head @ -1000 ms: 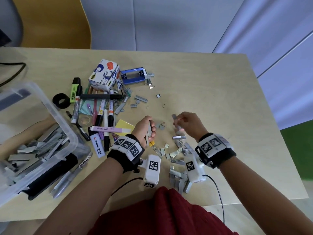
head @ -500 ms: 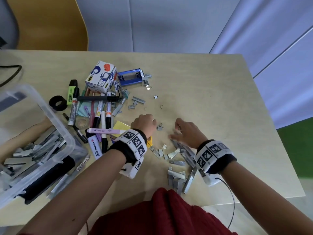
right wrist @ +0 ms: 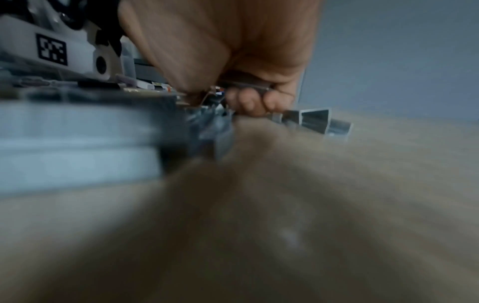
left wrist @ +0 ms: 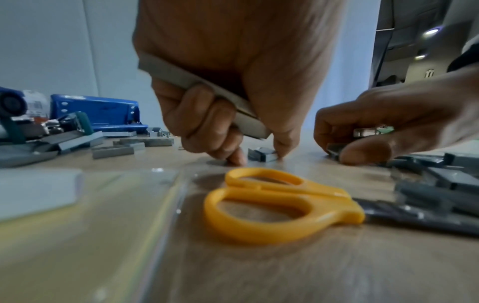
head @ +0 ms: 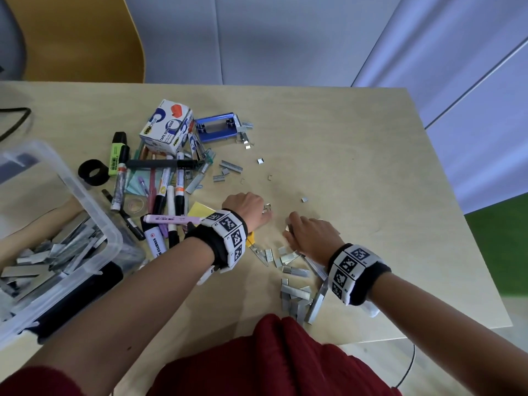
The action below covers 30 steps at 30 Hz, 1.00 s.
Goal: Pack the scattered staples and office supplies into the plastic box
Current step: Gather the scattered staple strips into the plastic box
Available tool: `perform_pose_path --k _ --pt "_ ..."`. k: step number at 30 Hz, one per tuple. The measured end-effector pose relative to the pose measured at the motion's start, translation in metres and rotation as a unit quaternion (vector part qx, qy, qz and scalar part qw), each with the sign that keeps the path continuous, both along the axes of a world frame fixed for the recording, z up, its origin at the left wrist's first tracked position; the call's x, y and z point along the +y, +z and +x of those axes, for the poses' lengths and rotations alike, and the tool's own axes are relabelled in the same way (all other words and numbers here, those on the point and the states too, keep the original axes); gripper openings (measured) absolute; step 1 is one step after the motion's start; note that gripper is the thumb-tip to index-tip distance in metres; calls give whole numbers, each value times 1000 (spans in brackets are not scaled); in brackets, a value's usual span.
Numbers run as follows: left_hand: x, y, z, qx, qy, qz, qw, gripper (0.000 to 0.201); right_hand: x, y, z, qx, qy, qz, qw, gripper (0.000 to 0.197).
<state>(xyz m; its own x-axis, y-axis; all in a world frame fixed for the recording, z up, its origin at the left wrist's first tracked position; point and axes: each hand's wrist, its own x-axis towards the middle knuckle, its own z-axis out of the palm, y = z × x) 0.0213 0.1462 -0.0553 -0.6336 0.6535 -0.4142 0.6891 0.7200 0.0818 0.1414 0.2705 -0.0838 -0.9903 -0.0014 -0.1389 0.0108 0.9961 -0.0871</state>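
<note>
My left hand (head: 261, 214) is palm down on the table and grips a long staple strip (left wrist: 202, 96) against the palm. Its fingertip and thumb touch a small staple block (left wrist: 261, 154). Just to the right, my right hand (head: 290, 231) curls over the loose staple pile (head: 297, 292) and pinches staple pieces (left wrist: 334, 148); the right wrist view shows a strip (right wrist: 246, 85) under its curled fingers. The clear plastic box (head: 85, 195) stands at the left, holding many staple strips (head: 57, 252). Yellow-handled scissors (left wrist: 272, 205) lie behind my left hand.
Markers and highlighters (head: 168, 195), a tape dispenser carton (head: 167, 127), a blue hole punch (head: 215, 130), a black tape roll (head: 93, 172) and yellow sticky notes (head: 200, 211) lie between the box and my hands. Small staple bits (head: 260, 160) dot the middle.
Both hands have dropped from above the table to its surface. The left hand turned palm down and reached forward; the right hand came down onto the staple pile.
</note>
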Motion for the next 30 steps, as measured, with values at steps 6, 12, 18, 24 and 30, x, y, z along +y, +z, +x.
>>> perform_pose_path --k 6,12,18,24,30 --pt "3 0 4 -10 28 9 1000 30 -3 7 -12 -19 -39 53 998 20" --pt "-2 3 -5 -73 63 18 995 35 3 16 -20 -81 -204 -234 947 14" --pt "-10 0 -9 -203 202 147 947 46 10 34 -28 -49 -360 -670 648 33" --pt "-14 17 -5 -405 328 314 794 39 12 36 -30 -69 -346 -893 279 26" --pt "-6 44 8 -441 261 357 781 34 1 26 -20 -105 -271 -932 215 30"
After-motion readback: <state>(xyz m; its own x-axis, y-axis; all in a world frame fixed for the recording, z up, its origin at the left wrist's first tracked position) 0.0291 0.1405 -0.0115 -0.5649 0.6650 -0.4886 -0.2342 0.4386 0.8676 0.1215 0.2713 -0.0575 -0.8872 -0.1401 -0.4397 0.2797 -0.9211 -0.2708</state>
